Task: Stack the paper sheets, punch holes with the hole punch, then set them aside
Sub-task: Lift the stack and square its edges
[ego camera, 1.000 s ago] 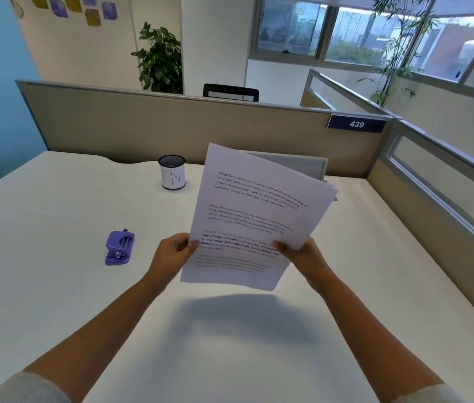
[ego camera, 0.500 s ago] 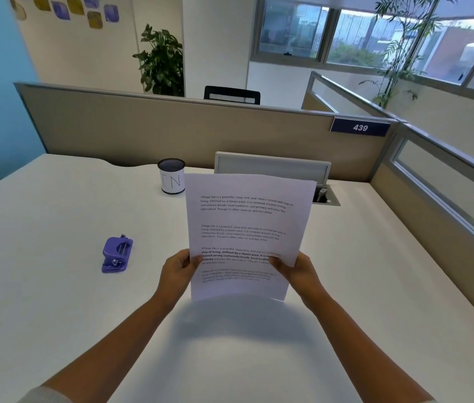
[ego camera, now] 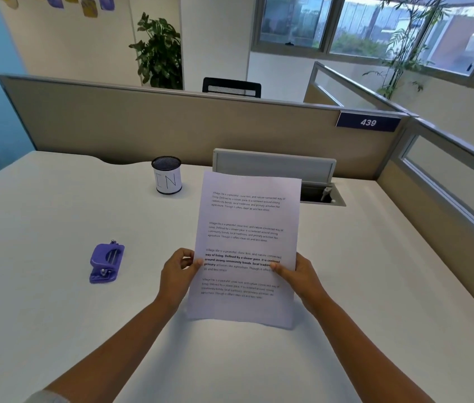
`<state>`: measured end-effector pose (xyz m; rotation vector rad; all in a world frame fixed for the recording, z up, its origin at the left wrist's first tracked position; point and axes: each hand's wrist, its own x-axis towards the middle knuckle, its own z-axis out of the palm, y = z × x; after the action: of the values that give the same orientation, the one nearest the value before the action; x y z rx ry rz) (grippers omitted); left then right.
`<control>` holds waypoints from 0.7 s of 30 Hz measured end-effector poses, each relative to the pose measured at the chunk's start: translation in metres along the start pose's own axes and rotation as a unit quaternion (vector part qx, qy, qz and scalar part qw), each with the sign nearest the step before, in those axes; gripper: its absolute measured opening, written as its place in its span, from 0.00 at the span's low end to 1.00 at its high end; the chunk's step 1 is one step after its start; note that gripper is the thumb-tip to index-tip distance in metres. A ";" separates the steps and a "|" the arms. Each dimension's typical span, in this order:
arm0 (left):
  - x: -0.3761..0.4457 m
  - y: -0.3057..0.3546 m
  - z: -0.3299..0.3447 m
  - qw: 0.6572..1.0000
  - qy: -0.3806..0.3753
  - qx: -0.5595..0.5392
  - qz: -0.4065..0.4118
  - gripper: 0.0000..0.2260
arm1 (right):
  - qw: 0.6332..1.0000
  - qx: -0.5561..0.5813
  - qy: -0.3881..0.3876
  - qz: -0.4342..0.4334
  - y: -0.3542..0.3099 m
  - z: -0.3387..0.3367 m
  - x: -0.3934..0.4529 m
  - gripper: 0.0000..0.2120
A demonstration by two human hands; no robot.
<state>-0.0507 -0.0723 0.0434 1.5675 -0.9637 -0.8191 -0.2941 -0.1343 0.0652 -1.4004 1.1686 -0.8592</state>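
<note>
The wide white desk top (ego camera: 55, 315) is being used as the surface for squaring; the white printed paper sheets (ego camera: 247, 242) are being held upright above it, a little right of the middle, and their bottom edge is seeming to touch the desk, though contact cannot be told for sure; how many sheets are in the bundle cannot be told either. The sheets are being gripped at both long edges, about at mid-height; the left hand (ego camera: 176, 274) is closed on the left edge with the thumb in front, and the right hand (ego camera: 300, 276) is closed on the right edge in the same way.

The step in hand is judged to be the squaring of the stack; it is being done well when the grip is being loosened slightly while the bottom edge is being tapped on the desk, so that the sheets are being allowed to slide level; the side edges are then to be aligned likewise; too tight a grip is risking that the sheets are being bent.

The small purple plastic hole punch (ego camera: 106, 263) is lying on the desk, well apart to the left; it is not yet being used.
</note>
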 end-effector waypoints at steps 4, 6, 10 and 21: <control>0.005 -0.006 0.004 0.999 0.008 0.014 -0.029 0.06 | 1.000 0.001 -0.010 0.021 0.009 0.000 0.008 0.14; 0.007 -0.008 0.005 0.999 0.010 0.025 -0.038 0.04 | 1.000 0.006 -0.017 0.025 0.015 0.001 0.010 0.14; 0.009 -0.012 0.007 0.997 -0.028 0.050 -0.060 0.06 | 0.999 0.000 -0.020 0.044 0.027 0.001 0.013 0.13; 0.016 -0.023 0.009 0.965 -0.060 -0.070 -0.244 0.09 | 0.995 -0.058 -0.030 0.073 0.041 -0.005 0.018 0.17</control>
<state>-0.0479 -0.0878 0.0185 1.6687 -0.5866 -1.3088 -0.3020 -0.1513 0.0244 -1.4042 1.2756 -0.6515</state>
